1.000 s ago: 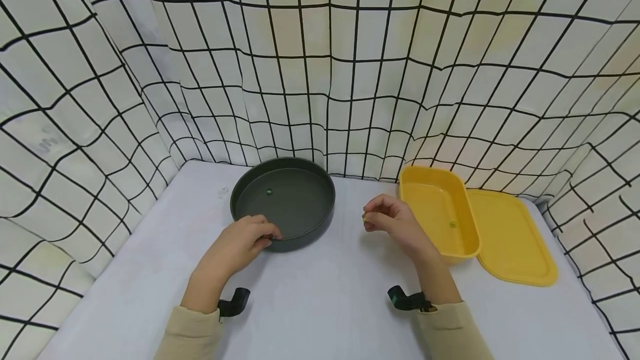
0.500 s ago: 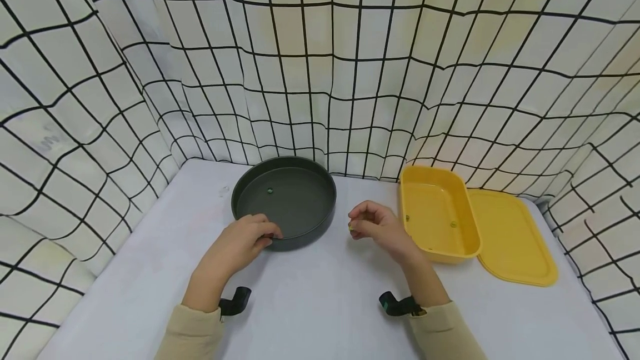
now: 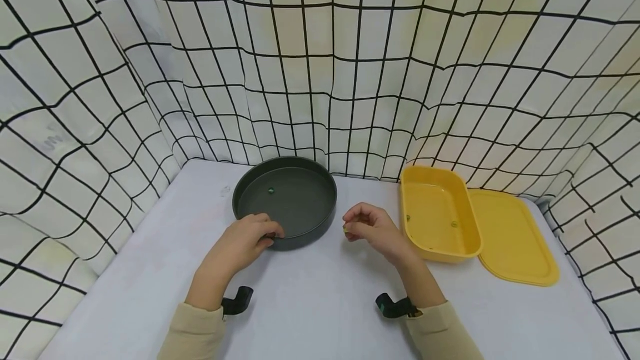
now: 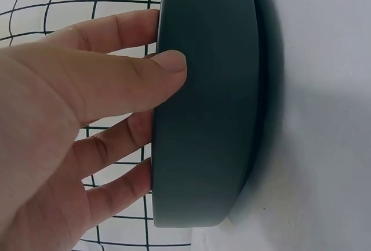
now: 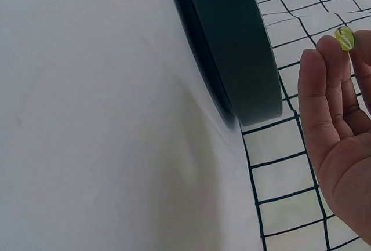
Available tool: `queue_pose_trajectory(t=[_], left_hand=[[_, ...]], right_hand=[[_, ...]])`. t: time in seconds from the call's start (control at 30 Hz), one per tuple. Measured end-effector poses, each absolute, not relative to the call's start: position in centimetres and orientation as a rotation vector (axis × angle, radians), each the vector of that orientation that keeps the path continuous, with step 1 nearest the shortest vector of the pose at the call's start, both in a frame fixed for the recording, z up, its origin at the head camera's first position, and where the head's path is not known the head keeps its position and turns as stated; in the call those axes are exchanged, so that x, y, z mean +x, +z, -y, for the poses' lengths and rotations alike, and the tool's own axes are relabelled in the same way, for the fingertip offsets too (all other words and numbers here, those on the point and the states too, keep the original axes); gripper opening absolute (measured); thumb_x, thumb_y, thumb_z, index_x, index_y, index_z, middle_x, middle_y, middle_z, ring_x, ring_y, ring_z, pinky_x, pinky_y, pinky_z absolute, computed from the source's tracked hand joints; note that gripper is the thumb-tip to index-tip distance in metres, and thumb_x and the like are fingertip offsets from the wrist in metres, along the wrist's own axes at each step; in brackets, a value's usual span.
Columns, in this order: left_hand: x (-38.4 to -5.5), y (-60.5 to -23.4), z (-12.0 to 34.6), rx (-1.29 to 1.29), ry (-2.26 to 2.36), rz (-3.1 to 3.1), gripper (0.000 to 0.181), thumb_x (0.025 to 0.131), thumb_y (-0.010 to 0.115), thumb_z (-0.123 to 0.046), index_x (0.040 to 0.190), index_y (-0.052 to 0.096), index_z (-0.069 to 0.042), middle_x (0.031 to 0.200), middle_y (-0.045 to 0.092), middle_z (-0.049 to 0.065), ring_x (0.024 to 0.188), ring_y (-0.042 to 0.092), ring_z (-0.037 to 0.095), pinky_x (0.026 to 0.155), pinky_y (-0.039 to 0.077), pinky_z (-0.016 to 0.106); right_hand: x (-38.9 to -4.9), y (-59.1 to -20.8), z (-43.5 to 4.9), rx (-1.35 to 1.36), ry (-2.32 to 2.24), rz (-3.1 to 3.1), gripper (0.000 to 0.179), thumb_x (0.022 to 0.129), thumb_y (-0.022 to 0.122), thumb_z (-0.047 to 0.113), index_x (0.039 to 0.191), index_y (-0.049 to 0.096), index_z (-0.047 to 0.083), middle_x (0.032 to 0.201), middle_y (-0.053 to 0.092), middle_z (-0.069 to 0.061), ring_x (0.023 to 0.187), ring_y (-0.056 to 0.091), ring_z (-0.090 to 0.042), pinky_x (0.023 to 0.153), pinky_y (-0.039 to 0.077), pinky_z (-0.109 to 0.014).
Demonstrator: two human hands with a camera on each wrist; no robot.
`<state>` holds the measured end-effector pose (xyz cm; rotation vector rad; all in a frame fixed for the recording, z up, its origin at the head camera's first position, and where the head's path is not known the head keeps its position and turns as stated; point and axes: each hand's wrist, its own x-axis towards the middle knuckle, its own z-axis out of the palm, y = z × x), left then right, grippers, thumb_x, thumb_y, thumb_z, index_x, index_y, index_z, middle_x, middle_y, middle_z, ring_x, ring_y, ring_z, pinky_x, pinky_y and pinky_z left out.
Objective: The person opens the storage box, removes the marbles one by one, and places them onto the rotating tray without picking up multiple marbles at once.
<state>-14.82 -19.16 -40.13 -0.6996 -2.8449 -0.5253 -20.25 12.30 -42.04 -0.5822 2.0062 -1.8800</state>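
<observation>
My left hand (image 3: 248,241) grips the near rim of a round dark grey-green pan (image 3: 310,226). In the left wrist view the thumb (image 4: 165,68) presses the outer wall while the other fingers reach over inside. A small green marble (image 3: 271,190) lies in the pan, left of its middle. My right hand (image 3: 375,232) is between the pan and a yellow box, above the table. Its thumb and fingertips pinch a yellow-green glass marble (image 5: 345,38), seen clearly in the right wrist view.
The open yellow box (image 3: 435,204) stands on the right with two small marbles on its floor, one a greenish marble (image 3: 454,224). A flat yellow lid (image 3: 520,243) lies beside it. Black netting over white cloth walls encloses the white table (image 3: 310,304).
My right hand, with its marble, has moved left from beside the yellow box toward the pan, slowing lately. The left hand keeps its grip on the rim.
</observation>
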Motion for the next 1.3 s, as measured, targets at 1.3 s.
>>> queue_pose_trajectory(t=[1.3], left_hand=[[-14.6,-40.3,17.7,-0.680,-0.497,2.857,0.029,0.084,0.078,-0.004,0.105,0.076,-0.023,0.090,0.061,-0.009,0.086,0.060,0.013,0.076,0.053,0.031]], right_hand=[[-24.0,-40.8,-1.1,-0.844,-1.239,-2.495,0.014,0.091,0.065,0.011,0.103,0.069,0.007,0.089,0.067,0.004,0.079,0.059,-0.012,0.068,0.049,-0.025]])
